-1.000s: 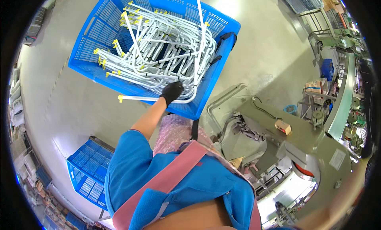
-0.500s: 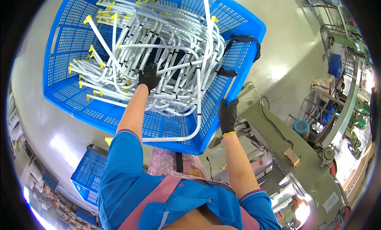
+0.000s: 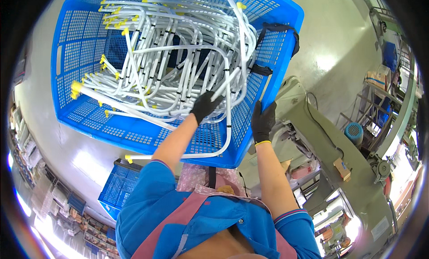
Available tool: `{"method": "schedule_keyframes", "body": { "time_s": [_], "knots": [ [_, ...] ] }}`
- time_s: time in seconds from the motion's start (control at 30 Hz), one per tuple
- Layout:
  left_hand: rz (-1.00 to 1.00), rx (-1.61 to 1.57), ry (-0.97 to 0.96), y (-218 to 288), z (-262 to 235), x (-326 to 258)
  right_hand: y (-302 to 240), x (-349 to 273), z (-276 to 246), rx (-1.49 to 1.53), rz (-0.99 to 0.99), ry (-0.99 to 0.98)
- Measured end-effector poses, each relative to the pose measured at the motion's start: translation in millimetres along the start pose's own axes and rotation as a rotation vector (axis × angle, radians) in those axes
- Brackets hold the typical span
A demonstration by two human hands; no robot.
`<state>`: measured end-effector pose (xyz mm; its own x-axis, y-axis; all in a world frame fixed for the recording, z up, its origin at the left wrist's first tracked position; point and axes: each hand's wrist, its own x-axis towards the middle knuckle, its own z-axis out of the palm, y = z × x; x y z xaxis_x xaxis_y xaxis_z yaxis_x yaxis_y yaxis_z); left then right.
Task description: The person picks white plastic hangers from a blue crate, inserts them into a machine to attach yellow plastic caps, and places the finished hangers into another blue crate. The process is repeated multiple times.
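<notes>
A big blue plastic crate (image 3: 100, 127) with mesh walls holds a heap of bent white tubes (image 3: 187, 71) with yellow ends and black bands. My left hand (image 3: 205, 106), in a black glove, is over the near right part of the heap, closed round a white tube (image 3: 229, 82) that slants up and right. Its fingertips are partly hidden. My right hand (image 3: 262, 123), also gloved in black, grips the crate's right rim. One tube (image 3: 196, 155) hangs over the near rim, its yellow end outside. Dark cloth strips (image 3: 281, 29) are tied at the crate's far right.
Right of the crate stands a long green-grey machine (image 3: 326, 147) with a cable and a small carton (image 3: 342, 169) on it. A smaller blue crate (image 3: 118, 185) is on the floor at the lower left. Metal frames and a blue motor (image 3: 354, 131) are farther right.
My left hand has moved right and nearer from the middle of the heap. A few tubes at the left have shifted, with yellow ends swung nearer. My right hand stays on the rim.
</notes>
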<state>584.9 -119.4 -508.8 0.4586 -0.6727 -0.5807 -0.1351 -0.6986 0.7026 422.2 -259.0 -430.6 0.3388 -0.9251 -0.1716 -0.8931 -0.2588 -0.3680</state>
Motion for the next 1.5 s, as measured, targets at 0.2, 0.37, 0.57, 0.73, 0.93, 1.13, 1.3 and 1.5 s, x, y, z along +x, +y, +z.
{"method": "schedule_keyframes", "body": {
  "time_s": [0.2, 0.37, 0.57, 0.73, 0.93, 1.13, 1.3, 1.5],
  "knots": [
    [-0.169, 0.377, -0.16, 36, 70, 14, -4, 0, -3, 0.088, -0.085, 0.079],
    [-0.279, 0.106, -0.127, 15, 76, 0, 0, 2, -1, 0.102, -0.135, 0.128],
    [-0.048, -0.324, -0.272, 43, 6, -51, 9, 3, 10, 0.097, -0.097, 0.089],
    [0.062, -0.733, -0.475, 127, -84, -103, -4, 9, -6, 0.179, -0.021, -0.011],
    [0.198, -0.474, -0.354, 207, -143, -183, -69, -28, -116, 1.107, -0.217, -0.483],
    [0.26, -0.458, -0.457, 279, -118, -304, -118, -86, -261, 1.931, -0.188, -0.982],
    [0.396, -0.417, -0.398, 317, -76, -405, -98, -143, -341, 1.8, -0.371, -0.933],
    [0.704, 0.168, 0.194, 311, -22, -511, -55, -214, -418, 1.841, -0.665, -0.92]
  ]
}}
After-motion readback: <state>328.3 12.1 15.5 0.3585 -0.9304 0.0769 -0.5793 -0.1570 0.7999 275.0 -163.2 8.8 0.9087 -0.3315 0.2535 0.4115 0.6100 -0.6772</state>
